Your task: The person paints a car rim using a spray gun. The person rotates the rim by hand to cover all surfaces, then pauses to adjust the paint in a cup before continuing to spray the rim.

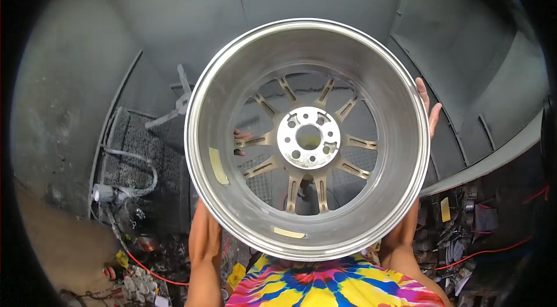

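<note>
A silver alloy wheel rim fills the middle of the head view, its hollow back side facing me. Slim bronze-toned spokes run out from its bright round hub, which has a centre hole and bolt holes. Two pale yellow strips, one on the left and one near the bottom, stick to the inner barrel. Through the gaps at the left spokes, fingers of my left hand show behind the rim; the rest is hidden. My right hand supports the right outer edge, fingers extended past it.
Grey walls curve around the far side. At left stand a grey metal piece with arms, a dusty dark mat and a bent hose with a cup-like fitting. Red hoses and clutter lie low on both sides.
</note>
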Motion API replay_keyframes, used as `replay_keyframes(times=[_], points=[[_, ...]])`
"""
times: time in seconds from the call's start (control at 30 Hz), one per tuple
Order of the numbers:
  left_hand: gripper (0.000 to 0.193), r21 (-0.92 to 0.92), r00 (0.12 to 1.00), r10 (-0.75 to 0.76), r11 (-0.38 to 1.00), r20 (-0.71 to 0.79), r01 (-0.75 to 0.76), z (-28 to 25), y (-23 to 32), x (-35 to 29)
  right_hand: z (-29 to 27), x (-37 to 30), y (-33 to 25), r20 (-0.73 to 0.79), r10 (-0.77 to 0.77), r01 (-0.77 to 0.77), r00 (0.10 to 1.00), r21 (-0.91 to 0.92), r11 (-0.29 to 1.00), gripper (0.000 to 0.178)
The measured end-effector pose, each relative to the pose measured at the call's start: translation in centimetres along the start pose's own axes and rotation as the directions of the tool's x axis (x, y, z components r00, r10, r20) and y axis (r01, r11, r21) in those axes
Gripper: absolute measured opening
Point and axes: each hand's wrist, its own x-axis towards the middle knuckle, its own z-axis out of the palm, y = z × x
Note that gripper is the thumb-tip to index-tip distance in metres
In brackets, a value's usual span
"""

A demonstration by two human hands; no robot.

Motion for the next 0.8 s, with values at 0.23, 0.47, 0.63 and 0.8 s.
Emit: replay_keyframes(times=[0.23,0.47,0.63,0.8], points=[[0.079,0.158,0.977,0.061,0.987,-0.205,-0.029,-2.5,-5.5,6.5,-3.3,-1.1,2.4,0.036,0.13,-0.129,0.991,-0.029,0.991,0.071],[0.072,0.307,0.941,0.15,0.95,-0.302,-0.053,-3.6,-7.0,12.4,-5.8,-0.8,5.2,-0.128,0.165,-0.182,0.978,-0.135,0.974,0.072],[0.067,0.358,0.925,0.161,0.933,-0.344,-0.029,-4.3,-8.9,13.3,-7.4,-0.3,6.8,-0.093,0.193,-0.202,0.977,-0.098,0.974,0.072],[0.062,0.394,0.913,0.176,0.919,-0.369,-0.018,-4.7,-10.3,13.5,-7.5,-0.1,7.5,-0.108,0.224,-0.238,0.969,-0.149,0.96,0.072]])
